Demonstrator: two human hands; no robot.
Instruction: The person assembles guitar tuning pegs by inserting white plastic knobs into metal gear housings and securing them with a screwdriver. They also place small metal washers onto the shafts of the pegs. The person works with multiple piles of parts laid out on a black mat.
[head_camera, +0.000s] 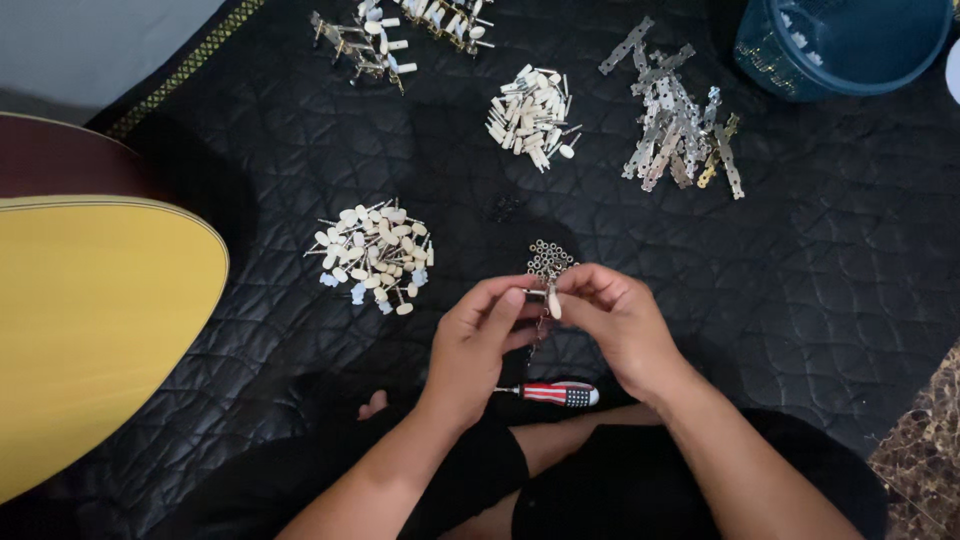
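My left hand (478, 340) and my right hand (618, 322) meet above my lap, fingertips pinched together on a small metal peg with a cream knob (551, 298). A thin metal strip hangs down between the hands. Just beyond them lies a small pile of metal rings (548, 259) on the black quilted mat (280, 140). Under my hands, a short screwdriver with a red, white and blue handle (558, 394) rests on my leg.
Piles of cream-knobbed pegs lie at left (374, 252) and farther back (532, 115). Perforated metal strips (678, 125) are heaped at right. Assembled pieces (390, 35) sit at the far edge. A blue basket (840, 45) stands top right; a yellow curved object (95, 320) fills the left.
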